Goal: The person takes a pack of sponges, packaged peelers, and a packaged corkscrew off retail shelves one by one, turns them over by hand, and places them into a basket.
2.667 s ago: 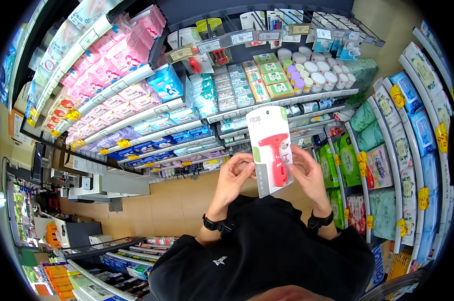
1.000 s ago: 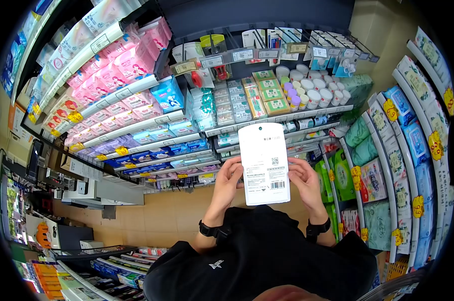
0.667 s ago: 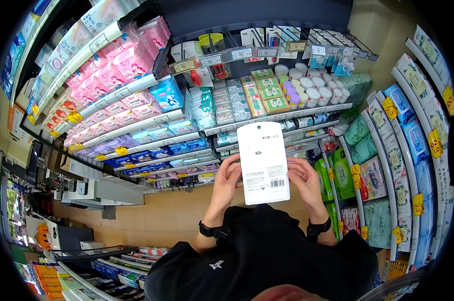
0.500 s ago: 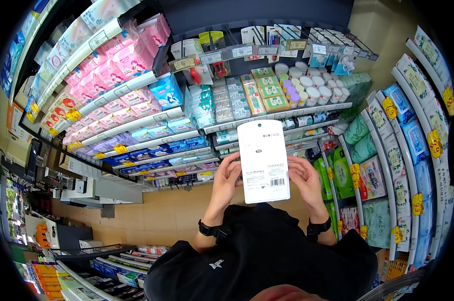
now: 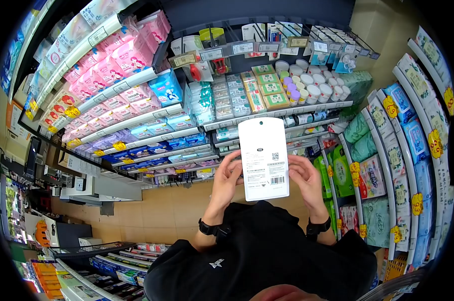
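Note:
A white card package [image 5: 263, 158] is held upright in front of my chest, its printed back with a barcode and a square code facing me. My left hand [image 5: 228, 178] grips its left edge, thumb on the near side. On the right edge, my right hand [image 5: 305, 179] pinches the card with the fingers partly behind it. Whatever is mounted on the card's other side is hidden. Both wrists wear black bands.
Ahead, a shelf [image 5: 287, 110] carries white jars [image 5: 312, 91] and small boxes, below hooks with hanging packs [image 5: 198, 65]. Pink packs [image 5: 131, 57] fill the left shelves. Tissue and wipe packs [image 5: 416, 131] line the right. A counter [image 5: 121, 186] stands at lower left.
The card has turned from its front, with a red item on it, to its printed back. Since then it has risen slightly, with both hands still at its edges.

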Demonstrator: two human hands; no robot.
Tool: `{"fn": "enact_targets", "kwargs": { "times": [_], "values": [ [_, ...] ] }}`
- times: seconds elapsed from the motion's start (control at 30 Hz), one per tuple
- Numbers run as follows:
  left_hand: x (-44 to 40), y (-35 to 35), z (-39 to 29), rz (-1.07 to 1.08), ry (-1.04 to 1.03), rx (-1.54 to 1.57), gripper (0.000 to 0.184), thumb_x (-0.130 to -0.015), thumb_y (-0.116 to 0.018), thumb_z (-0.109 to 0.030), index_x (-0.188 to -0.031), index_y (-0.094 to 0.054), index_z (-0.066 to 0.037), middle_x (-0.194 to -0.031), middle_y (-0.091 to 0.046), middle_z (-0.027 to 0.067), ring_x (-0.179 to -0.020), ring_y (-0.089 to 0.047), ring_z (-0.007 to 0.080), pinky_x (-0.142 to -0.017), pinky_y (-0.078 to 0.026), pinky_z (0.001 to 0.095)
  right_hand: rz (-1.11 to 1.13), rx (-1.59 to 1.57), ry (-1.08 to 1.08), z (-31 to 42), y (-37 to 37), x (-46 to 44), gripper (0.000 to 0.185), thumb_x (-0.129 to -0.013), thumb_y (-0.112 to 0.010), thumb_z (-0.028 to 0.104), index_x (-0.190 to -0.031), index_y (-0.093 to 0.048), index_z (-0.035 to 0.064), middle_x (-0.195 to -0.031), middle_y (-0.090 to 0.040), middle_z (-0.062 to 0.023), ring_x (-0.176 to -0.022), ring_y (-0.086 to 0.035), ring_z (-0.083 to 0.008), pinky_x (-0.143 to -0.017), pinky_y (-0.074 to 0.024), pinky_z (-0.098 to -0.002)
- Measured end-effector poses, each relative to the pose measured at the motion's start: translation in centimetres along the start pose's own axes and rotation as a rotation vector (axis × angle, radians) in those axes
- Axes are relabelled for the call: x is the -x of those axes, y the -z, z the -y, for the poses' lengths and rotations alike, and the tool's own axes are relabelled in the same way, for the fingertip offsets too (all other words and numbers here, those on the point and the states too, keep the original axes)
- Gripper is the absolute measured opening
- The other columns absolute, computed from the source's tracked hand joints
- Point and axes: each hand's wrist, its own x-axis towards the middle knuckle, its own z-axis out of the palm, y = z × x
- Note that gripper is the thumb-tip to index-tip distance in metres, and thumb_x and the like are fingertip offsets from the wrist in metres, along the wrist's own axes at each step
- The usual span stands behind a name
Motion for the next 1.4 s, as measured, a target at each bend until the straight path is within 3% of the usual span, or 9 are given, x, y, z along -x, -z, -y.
{"fn": "enact_targets", "kwargs": {
  "times": [0.37,0.47,0.63,0.7,0.8,0.87,1.0,1.2,1.4],
  "values": [
    [0.0,0.0,1.6,0.108,-0.082,-0.001,0.051,-0.096,-0.058,0.002,-0.143,-0.04,-0.006,-0.125,-0.061,0.0109,-0.107,-0.065,0.0174,-0.09,-0.054,0.0304,0.18,0.032,-0.091,-3.2,-0.1,0.2,0.056,-0.09,-0.069,0.004,-0.14,-0.044,0.0024,-0.137,-0.049,-0.0087,-0.122,-0.051,-0.0193,-0.099,-0.0483,-0.0333],
    [-0.3,0.2,3.4,0.113,-0.036,-0.171,0.072,-0.09,-0.073,-0.011,-0.147,-0.029,-0.006,-0.145,-0.042,0.0152,-0.131,-0.047,0.0237,-0.102,-0.047,0.0391,0.225,0.001,-0.137,-3.4,-0.6,0.6,0.056,-0.091,-0.07,0.008,-0.14,-0.044,0.0044,-0.138,-0.048,-0.0079,-0.122,-0.05,-0.0193,-0.102,-0.0466,-0.0344],
    [0.5,-1.5,3.4,0.166,0.131,-0.097,0.087,-0.091,-0.074,-0.032,-0.153,-0.018,-0.006,-0.151,-0.034,0.0184,-0.134,-0.043,0.0296,-0.107,-0.042,0.0439,0.34,-0.148,-0.152,-3.4,-1.3,1.2,0.05,-0.096,-0.062,0.009,-0.141,-0.041,0.0021,-0.14,-0.048,-0.0116,-0.128,-0.049,-0.0215,-0.108,-0.0413,-0.0353],
    [0.8,-2.5,2.8,0.204,0.287,-0.063,0.084,-0.094,-0.068,-0.039,-0.153,-0.018,-0.005,-0.15,-0.036,0.0181,-0.135,-0.043,0.0287,-0.108,-0.04,0.0447,0.363,-0.174,-0.159,-3.5,-1.2,1.6,0.049,-0.099,-0.057,0.008,-0.144,-0.038,0.0016,-0.142,-0.047,-0.0128,-0.133,-0.046,-0.022,-0.109,-0.0395,-0.0345],
    [0.6,-2.6,4.1,0.236,0.279,-0.059,0.079,-0.096,-0.064,-0.043,-0.151,-0.022,-0.007,-0.146,-0.041,0.0155,-0.13,-0.047,0.0256,-0.105,-0.042,0.0434,0.325,-0.224,-0.224,-3.4,-0.8,2.2,0.048,-0.1,-0.055,0.008,-0.145,-0.038,0.0014,-0.14,-0.05,-0.0125,-0.133,-0.047,-0.0212,-0.108,-0.0397,-0.0326],
    [0.6,-2.8,4.2,0.253,0.284,-0.05,0.077,-0.096,-0.064,-0.043,-0.151,-0.023,-0.007,-0.145,-0.042,0.0146,-0.128,-0.049,0.0242,-0.104,-0.043,0.0425,0.272,-0.077,-0.171,-3.0,-0.2,2.4,0.041,-0.102,-0.052,0.009,-0.141,-0.044,-0.0002,-0.131,-0.057,-0.0103,-0.124,-0.053,-0.0172,-0.104,-0.0417,-0.03],
    [1.1,-3.3,3.5,0.201,0.309,-0.09,0.073,-0.097,-0.063,-0.043,-0.148,-0.026,-0.006,-0.143,-0.046,0.013,-0.126,-0.05,0.0212,-0.1,-0.046,0.0407,0.043,-0.195,-0.229,-2.4,1.0,3.1,0.032,-0.104,-0.047,0.015,-0.13,-0.055,-0.002,-0.117,-0.063,-0.0059,-0.107,-0.058,-0.0106,-0.094,-0.0454,-0.0258],
    [1.6,-3.7,4.4,0.141,0.307,-0.148,0.058,-0.1,-0.058,-0.039,-0.143,-0.034,-0.009,-0.138,-0.052,0.0097,-0.119,-0.054,0.0177,-0.09,-0.048,0.0328,-0.045,-0.167,-0.173,-2.2,3.8,4.7,0.029,-0.103,-0.05,0.013,-0.126,-0.057,-0.0026,-0.115,-0.065,-0.0078,-0.104,-0.061,-0.0125,-0.092,-0.0475,-0.0268],
    [1.9,-6.6,4.0,0.135,0.275,-0.168,0.03,-0.101,-0.058,-0.029,-0.125,-0.056,-0.011,-0.111,-0.068,-0.0045,-0.093,-0.057,0.002,-0.07,-0.044,0.02,-0.194,0.018,-0.077,-2.7,6.6,7.7,0.024,-0.1,-0.053,0.007,-0.121,-0.062,-0.0016,-0.101,-0.068,-0.0044,-0.09,-0.061,-0.0089,-0.081,-0.0475,-0.0241]
  ]
}}
